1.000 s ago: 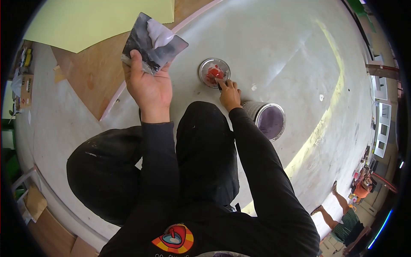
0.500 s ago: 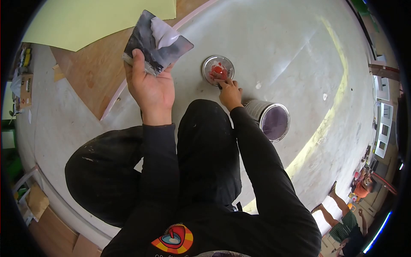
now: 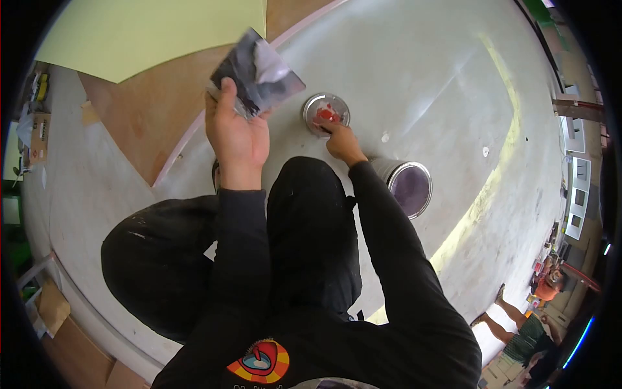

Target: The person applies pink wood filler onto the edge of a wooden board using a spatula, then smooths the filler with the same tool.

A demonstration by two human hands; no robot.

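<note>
My left hand (image 3: 240,139) is closed on a square mixing board (image 3: 238,68), thumb on top, fingers underneath. The board is smeared dark grey and carries a dollop of pale putty (image 3: 269,63). My right hand (image 3: 343,144) pinches a small flat scraper (image 3: 322,123), mostly hidden by the fingers, over a round metal lid (image 3: 345,107). Red paste (image 3: 329,113) is smeared inside this lid, right by my fingertips. Close to my right wrist stands an open metal can (image 3: 385,170), its inside purple-grey.
Brown plywood (image 3: 139,120) and a yellow-green sheet (image 3: 155,35) lie at upper left. A yellowish stripe (image 3: 512,129) curves over the grey surface (image 3: 414,65) on the right. Another person (image 3: 525,337) and a seated person in orange (image 3: 547,285) are at lower right.
The mixing board in my left hand has moved right and slightly down, nearer the lid. My right hand has shifted a little left over the red paste.
</note>
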